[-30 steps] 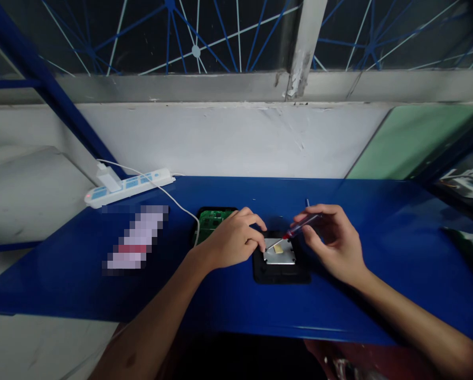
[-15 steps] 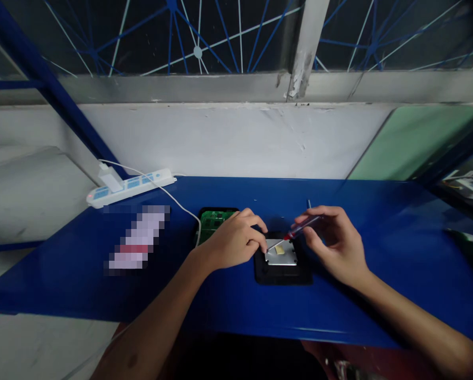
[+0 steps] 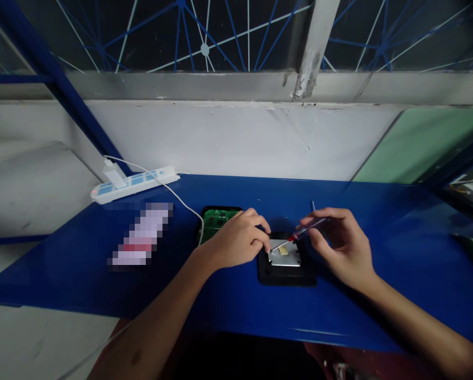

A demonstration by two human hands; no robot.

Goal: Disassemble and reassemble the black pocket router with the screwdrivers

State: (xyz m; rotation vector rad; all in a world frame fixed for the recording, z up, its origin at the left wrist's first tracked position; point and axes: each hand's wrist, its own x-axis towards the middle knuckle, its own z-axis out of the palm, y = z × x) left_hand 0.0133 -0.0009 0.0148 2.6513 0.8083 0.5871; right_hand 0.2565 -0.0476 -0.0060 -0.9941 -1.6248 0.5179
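A screwdriver (image 3: 308, 228) with a clear handle is held in the right hand (image 3: 345, 249), its handle grasped between the thumb and the bent fingers. Its shaft is slanted down to the left, and its tip is set at the left edge of a metal plate (image 3: 278, 260). The plate is seated in a black case (image 3: 287, 276), which is laid flat near the middle of the blue table (image 3: 339, 316), between the far and near edges. A small yellow pad (image 3: 283, 250) is carried on the plate. The left hand (image 3: 237, 241) is held over the left edge of the case with its fingers curled, the fingertips just beside the screwdriver tip; whether anything is pinched there cannot be told. Behind that hand, a green circuit board (image 3: 214, 221) is partly covered. Toward the table's far left corner, a white power strip (image 3: 137, 186) is placed, with a plug (image 3: 115, 177) fitted into it and a white cable (image 3: 182, 201) draped toward the board.
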